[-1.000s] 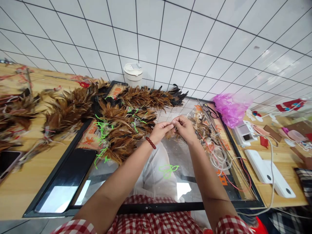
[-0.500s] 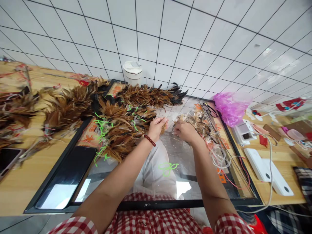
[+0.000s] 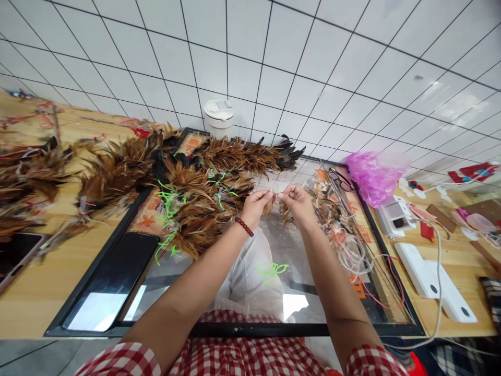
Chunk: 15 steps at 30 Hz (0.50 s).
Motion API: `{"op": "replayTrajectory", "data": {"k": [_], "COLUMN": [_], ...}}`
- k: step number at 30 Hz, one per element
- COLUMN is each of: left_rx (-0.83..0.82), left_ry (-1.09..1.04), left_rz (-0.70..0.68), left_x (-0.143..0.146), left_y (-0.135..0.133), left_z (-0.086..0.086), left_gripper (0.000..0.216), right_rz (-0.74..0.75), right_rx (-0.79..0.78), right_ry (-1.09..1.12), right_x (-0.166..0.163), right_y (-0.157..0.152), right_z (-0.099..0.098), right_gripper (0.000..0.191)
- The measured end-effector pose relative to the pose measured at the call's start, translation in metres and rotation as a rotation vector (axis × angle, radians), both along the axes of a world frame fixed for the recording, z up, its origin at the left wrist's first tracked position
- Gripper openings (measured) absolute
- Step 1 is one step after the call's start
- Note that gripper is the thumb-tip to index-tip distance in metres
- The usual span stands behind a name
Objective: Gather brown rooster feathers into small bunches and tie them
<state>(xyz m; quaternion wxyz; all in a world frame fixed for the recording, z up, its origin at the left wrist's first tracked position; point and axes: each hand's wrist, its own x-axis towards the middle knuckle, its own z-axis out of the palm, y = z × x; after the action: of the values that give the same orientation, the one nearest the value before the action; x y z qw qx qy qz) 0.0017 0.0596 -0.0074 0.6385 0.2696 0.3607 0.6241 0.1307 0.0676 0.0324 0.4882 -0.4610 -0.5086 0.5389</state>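
Note:
My left hand (image 3: 256, 206) and my right hand (image 3: 298, 203) meet above the glass table top (image 3: 289, 261), fingertips pinched together on a small bunch of brown feathers (image 3: 273, 202). A red bead bracelet (image 3: 244, 226) sits on my left wrist. Bundles of brown feathers tied with green cords (image 3: 188, 209) lie just left of my hands. A loose heap of feathers and cords (image 3: 332, 209) lies to the right of them.
A white lidded cup (image 3: 218, 117) stands by the tiled wall. A dark phone (image 3: 113, 277) lies on the glass at the left. Glasses (image 3: 338, 178), a pink plastic bag (image 3: 373, 175) and white devices with cables (image 3: 434, 279) lie on the wooden bench at right.
My hands parted half a second ago, the right reaching into the loose heap, and have come back together with feathers pinched between them.

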Motion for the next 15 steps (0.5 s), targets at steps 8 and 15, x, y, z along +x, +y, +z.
{"op": "replayTrajectory", "data": {"k": [8, 15], "left_rx": [-0.020, -0.032], "left_ry": [-0.066, -0.161], "left_rz": [-0.040, 0.001], "left_x": [-0.001, 0.002], "left_y": [0.002, 0.002], "left_z": [-0.002, -0.001], "left_gripper": [0.028, 0.027], "right_rz": [0.009, 0.110], "right_rx": [0.001, 0.416], "right_ry": [-0.197, -1.063], "right_x": [-0.004, 0.052], "right_y": [-0.001, 0.003], "right_z": [-0.006, 0.020], "right_gripper": [0.040, 0.010]}}
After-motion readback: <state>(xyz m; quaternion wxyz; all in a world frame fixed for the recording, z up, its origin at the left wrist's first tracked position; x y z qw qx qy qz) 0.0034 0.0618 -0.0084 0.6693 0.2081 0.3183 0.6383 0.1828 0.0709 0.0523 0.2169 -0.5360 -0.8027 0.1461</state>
